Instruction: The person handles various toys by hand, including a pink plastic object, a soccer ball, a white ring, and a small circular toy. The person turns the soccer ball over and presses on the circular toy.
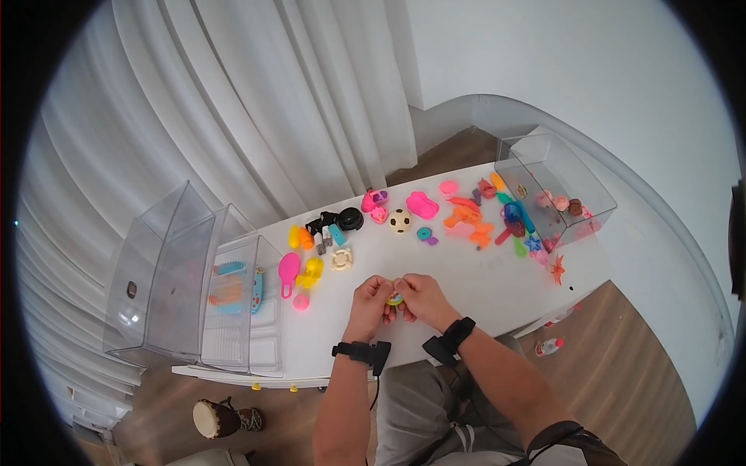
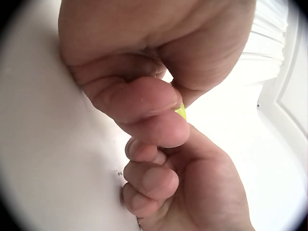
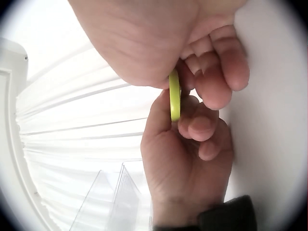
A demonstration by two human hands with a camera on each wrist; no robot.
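Observation:
Both hands meet over the near part of the white table, pinching one small round yellow-green disc [image 1: 395, 299] between them. Its face shows several colours in the head view, mostly covered by fingers. My left hand [image 1: 371, 309] grips its left side with thumb and fingers, and my right hand [image 1: 427, 301] pinches the right side. In the right wrist view the disc [image 3: 175, 98] is seen edge-on, thin and smooth, between thumbs and curled fingers. Only a sliver of the disc [image 2: 181, 111] shows in the left wrist view, behind the fingertips.
Toys lie in an arc beyond my hands: a pink hairbrush [image 1: 288, 269], a cream ring [image 1: 341, 259], a football [image 1: 400, 221], a pink mould [image 1: 422, 205]. Clear bins stand left [image 1: 167, 287] and right [image 1: 594, 225]. A drum [image 1: 217, 418] and a bottle [image 1: 549, 347] are on the floor.

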